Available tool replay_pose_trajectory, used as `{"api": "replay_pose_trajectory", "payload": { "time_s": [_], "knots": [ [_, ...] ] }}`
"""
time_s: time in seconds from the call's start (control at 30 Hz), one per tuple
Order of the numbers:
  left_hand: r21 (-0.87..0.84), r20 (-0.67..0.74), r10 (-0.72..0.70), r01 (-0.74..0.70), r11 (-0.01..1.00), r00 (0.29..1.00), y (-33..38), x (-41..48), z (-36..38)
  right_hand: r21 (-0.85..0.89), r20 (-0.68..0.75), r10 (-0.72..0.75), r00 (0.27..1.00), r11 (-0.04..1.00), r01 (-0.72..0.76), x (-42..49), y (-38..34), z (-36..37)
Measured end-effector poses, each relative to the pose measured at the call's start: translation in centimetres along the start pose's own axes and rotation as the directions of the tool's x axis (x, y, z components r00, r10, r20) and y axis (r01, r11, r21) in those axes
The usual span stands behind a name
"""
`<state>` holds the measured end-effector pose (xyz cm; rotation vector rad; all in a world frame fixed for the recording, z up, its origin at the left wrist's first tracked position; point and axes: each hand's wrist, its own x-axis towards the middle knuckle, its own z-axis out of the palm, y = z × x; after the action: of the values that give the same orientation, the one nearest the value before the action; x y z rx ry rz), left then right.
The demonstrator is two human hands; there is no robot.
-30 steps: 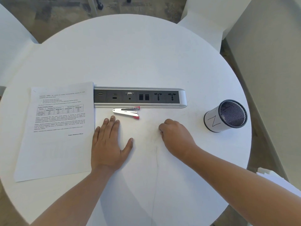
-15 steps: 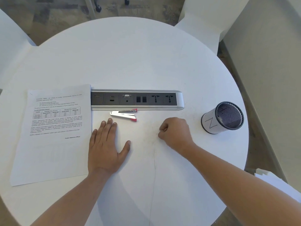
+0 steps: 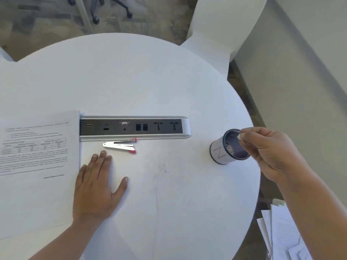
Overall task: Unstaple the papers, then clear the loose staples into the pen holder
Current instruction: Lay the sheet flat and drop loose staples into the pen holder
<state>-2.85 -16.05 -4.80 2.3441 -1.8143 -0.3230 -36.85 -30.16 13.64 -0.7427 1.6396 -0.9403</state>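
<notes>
The pen holder (image 3: 218, 152), a white cylinder with a dark mesh inside, stands near the table's right edge. My right hand (image 3: 270, 152) hovers over its rim, thumb and forefinger pinched on a tiny pale bit that is too small to make out clearly. The printed papers (image 3: 37, 166) lie flat at the left. Just right of them my left hand (image 3: 95, 186) rests palm down on the table, fingers spread, holding nothing. A silver staple remover (image 3: 120, 145) with red tips lies above my left hand's fingertips.
A grey power strip (image 3: 131, 127) with sockets is set into the round white table (image 3: 131, 81), just behind the staple remover. More sheets (image 3: 285, 233) lie off the table at the lower right. A white chair (image 3: 216, 30) stands behind the table.
My right hand lifted off the table's middle, fingers still pinched, and travelled right to the pen holder's mouth. The left hand stayed flat. The view tilted up and shifted.
</notes>
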Motion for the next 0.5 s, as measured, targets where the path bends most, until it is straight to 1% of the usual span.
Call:
{"api": "replay_pose_trajectory", "payload": {
  "time_s": [0.1,0.2,0.3,0.43,0.5],
  "knots": [
    [-0.007,-0.006,0.004,-0.004,1.000,1.000,0.1,0.0,0.0,-0.261,-0.075,-0.083,0.994,0.963,0.061,1.9,0.5,-1.9],
    [-0.003,0.005,0.011,-0.011,1.000,1.000,0.1,0.2,0.1,-0.495,-0.080,-0.149,0.986,0.864,0.090,3.8,1.5,-2.9],
    [0.003,0.017,0.014,-0.015,1.000,1.000,0.0,0.1,0.1,-0.584,-0.063,-0.184,0.981,0.804,0.113,4.4,2.1,-3.1],
    [-0.005,0.015,0.013,-0.013,1.000,1.000,0.0,0.2,0.1,-0.744,-0.022,-0.302,0.953,0.642,0.186,4.2,2.0,-2.8],
    [-0.008,0.011,0.015,-0.015,1.000,1.000,0.0,0.2,0.1,-0.766,0.003,-0.307,0.952,0.612,0.199,4.1,2.0,-2.6]
  ]
}}
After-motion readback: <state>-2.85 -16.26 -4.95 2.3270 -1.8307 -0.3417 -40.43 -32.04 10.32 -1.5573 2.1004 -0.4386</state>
